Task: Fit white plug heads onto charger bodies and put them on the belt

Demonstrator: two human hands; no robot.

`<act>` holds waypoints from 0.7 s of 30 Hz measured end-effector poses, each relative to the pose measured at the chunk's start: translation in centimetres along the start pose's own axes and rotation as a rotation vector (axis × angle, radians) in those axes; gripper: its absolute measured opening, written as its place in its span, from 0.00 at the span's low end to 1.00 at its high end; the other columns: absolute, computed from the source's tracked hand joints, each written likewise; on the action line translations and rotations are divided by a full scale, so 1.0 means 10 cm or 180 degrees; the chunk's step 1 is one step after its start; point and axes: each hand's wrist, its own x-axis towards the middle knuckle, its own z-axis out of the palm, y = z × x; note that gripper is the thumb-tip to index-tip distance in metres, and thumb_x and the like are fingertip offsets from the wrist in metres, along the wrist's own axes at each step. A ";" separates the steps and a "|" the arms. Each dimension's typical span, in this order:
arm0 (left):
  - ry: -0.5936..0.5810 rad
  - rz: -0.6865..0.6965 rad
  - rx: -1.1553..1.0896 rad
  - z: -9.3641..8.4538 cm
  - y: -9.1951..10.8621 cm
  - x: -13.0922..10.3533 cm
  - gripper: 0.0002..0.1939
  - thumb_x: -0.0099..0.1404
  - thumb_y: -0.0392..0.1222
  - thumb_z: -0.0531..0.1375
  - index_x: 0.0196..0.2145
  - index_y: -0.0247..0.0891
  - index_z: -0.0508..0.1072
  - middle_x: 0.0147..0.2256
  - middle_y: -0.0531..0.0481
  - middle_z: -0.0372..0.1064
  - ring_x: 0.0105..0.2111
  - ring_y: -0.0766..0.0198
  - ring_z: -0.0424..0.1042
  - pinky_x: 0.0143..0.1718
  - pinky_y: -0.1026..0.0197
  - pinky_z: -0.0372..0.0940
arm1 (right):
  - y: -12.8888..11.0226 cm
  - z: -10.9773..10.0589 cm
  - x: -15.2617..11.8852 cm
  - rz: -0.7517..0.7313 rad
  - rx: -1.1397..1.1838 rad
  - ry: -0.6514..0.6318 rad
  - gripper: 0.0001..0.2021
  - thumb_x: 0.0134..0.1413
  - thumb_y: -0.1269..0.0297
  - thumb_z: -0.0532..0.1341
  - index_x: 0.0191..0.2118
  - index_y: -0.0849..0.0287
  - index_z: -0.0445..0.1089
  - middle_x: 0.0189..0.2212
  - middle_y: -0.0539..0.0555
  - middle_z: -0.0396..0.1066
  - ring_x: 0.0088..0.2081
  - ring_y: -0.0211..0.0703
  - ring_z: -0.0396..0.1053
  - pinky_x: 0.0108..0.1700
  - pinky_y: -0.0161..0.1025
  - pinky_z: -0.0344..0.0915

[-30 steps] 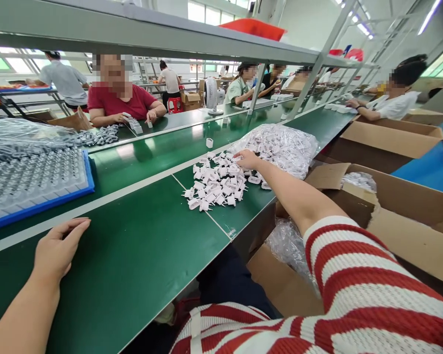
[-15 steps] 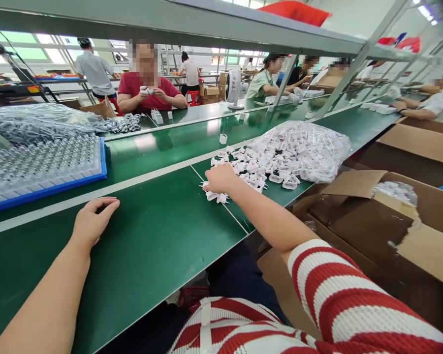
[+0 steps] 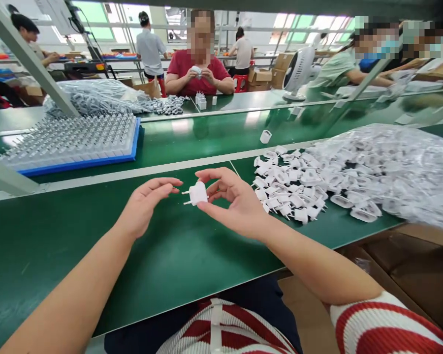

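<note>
A white two-pin plug housing is held between the thumb and fingers of my right hand, above the green table. Its two pins point left. Close to those pins is my left hand, fingers stretched out and holding nothing; a small gap separates its fingertips from the pins. Right of my right hand lies a loose pile of similar white plug housings. More of them spill from a clear plastic bag behind the pile. A single white housing stands apart on the far strip.
On the left, a blue tray carries rows of upright white parts with metal pins. Behind it lies a plastic bag of grey parts. A grey post rises at left. Across the table sits a person in red, near a white fan.
My right hand has left the pile and come back to the middle with a plug housing in it. My left hand has moved toward it, its fingers reaching out. The view has turned right.
</note>
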 end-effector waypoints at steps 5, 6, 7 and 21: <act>-0.0963 0.0017 -0.0829 0.32 0.11 -0.26 0.25 0.60 0.49 0.76 0.55 0.47 0.82 0.52 0.45 0.81 0.49 0.54 0.80 0.51 0.56 0.75 | 0.17 0.19 -0.10 -0.0568 0.0046 0.0395 0.22 0.59 0.69 0.71 0.58 0.49 0.73 0.53 0.54 0.69 0.41 0.39 0.77 0.47 0.43 0.81; -0.1013 0.0000 -0.0904 0.33 0.09 -0.26 0.25 0.61 0.47 0.76 0.55 0.48 0.82 0.53 0.45 0.81 0.50 0.54 0.80 0.52 0.55 0.75 | 0.22 0.20 -0.11 -0.0637 -0.0004 0.0447 0.22 0.59 0.70 0.71 0.58 0.49 0.73 0.51 0.54 0.69 0.42 0.39 0.77 0.47 0.43 0.81; -0.1021 -0.0042 -0.0950 0.34 0.07 -0.26 0.23 0.63 0.46 0.75 0.55 0.47 0.82 0.53 0.45 0.81 0.52 0.54 0.80 0.54 0.55 0.75 | 0.27 0.21 -0.12 -0.0712 -0.0069 0.0478 0.21 0.60 0.69 0.70 0.58 0.49 0.74 0.50 0.54 0.69 0.42 0.39 0.77 0.47 0.43 0.82; 0.0163 0.2814 0.1635 0.39 -0.09 -0.30 0.16 0.67 0.31 0.68 0.51 0.43 0.81 0.50 0.45 0.82 0.47 0.59 0.82 0.50 0.57 0.78 | 0.45 0.20 -0.16 -0.1219 -0.0526 0.0827 0.12 0.59 0.72 0.70 0.45 0.50 0.72 0.42 0.53 0.77 0.44 0.45 0.77 0.45 0.45 0.79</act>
